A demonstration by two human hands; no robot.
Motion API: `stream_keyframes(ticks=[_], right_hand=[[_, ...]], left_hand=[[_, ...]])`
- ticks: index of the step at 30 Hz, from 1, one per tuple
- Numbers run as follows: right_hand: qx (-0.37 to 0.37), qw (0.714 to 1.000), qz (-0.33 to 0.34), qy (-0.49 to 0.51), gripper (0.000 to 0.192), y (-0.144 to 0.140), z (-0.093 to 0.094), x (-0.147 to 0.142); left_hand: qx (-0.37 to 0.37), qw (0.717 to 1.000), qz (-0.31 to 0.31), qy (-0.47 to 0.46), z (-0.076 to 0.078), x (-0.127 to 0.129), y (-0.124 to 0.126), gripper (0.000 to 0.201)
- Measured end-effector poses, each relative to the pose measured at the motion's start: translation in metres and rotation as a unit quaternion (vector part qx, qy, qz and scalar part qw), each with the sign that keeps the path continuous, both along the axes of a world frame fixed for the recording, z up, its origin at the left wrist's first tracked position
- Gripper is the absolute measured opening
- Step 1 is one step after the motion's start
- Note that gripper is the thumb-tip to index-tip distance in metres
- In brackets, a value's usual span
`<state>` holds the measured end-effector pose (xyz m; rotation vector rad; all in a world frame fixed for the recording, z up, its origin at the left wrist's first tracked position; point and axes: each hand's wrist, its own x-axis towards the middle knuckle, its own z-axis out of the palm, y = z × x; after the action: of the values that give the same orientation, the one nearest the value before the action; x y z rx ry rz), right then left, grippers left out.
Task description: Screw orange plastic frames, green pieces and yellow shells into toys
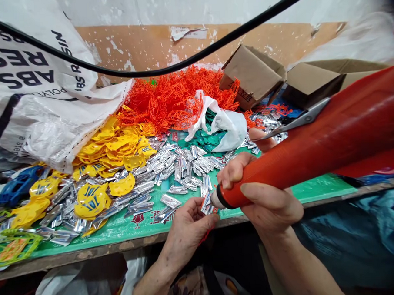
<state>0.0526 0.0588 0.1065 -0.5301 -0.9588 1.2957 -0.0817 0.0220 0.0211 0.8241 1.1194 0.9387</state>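
The right hand (267, 201) is gripping a long orange-red tube-shaped tool (314, 146), its tip meeting a small shiny silver plastic piece (206, 204) pinched in the left hand (190, 221) at the green-covered table (316, 188) edge. Judging by the heap of silver pieces (181, 167), plenty is remaining.

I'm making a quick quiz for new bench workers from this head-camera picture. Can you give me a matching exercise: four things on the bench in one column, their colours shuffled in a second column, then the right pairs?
Things:
1. Tangled heap of plastic frames at the back
2. Flat moulded pieces piled left of centre
3. Small foil-like pieces spread mid-bench
4. Bench cover sheet

Colours:
A. green
B. silver
C. orange
D. yellow

Pairs: 1-C, 2-D, 3-B, 4-A
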Motion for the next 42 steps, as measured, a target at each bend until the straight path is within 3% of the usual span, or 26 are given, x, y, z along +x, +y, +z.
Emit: stream_keyframes(ticks=[5, 17, 32, 42], right_hand=[[0.013, 1.0, 0.02, -0.001, 0.056, 0.0, -0.001, 0.003], [0.001, 1.0, 0.017, -0.009, 0.058, -0.004, 0.0, 0.005], [-0.007, 0.999, 0.017, -0.039, 0.054, -0.008, -0.001, 0.011], [-0.005, 0.999, 0.024, -0.043, 0.055, -0.01, -0.002, 0.015]], left_hand=[[-0.013, 1.0, -0.01, 0.003, 0.007, 0.0, 0.001, 0.041], [-0.007, 1.0, -0.017, 0.004, 0.006, 0.002, 0.001, 0.037], [0.01, 0.994, -0.047, 0.099, 0.02, 0.007, 0.002, 0.035], [0.02, 0.992, -0.056, 0.11, 0.02, 0.009, -0.001, 0.036]])
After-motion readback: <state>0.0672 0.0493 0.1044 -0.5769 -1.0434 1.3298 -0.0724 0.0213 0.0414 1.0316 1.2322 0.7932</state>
